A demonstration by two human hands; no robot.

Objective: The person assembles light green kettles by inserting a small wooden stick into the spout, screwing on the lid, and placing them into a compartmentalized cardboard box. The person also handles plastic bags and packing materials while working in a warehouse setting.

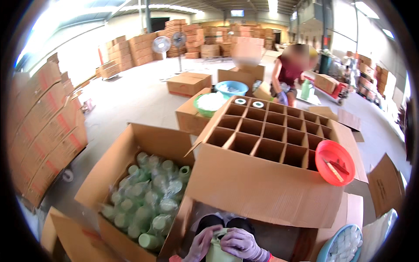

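A pale green bottle (221, 254) stands upright between my hands at the lower edge, its dark mouth uppermost. My left hand (200, 243) is closed against its left side, with fingers at the rim. From the other side my right hand (241, 243) grips the bottle's top, fingers bent over the rim; it looks covered by a thin pale glove. Whether a small part is pinched at the mouth is hidden by the fingers. To my left, an open carton (162, 142) holds many pale green bottles (150, 198), several wrapped in clear plastic.
Ahead stands a divided carton (266, 183) with two white-topped bottles in its far cells. On its right corner rests a red basin (325, 150) with tools. A blue basin (325, 251) of translucent pieces sits lower right. Beyond, a co-worker (290, 72) bends near cartons.
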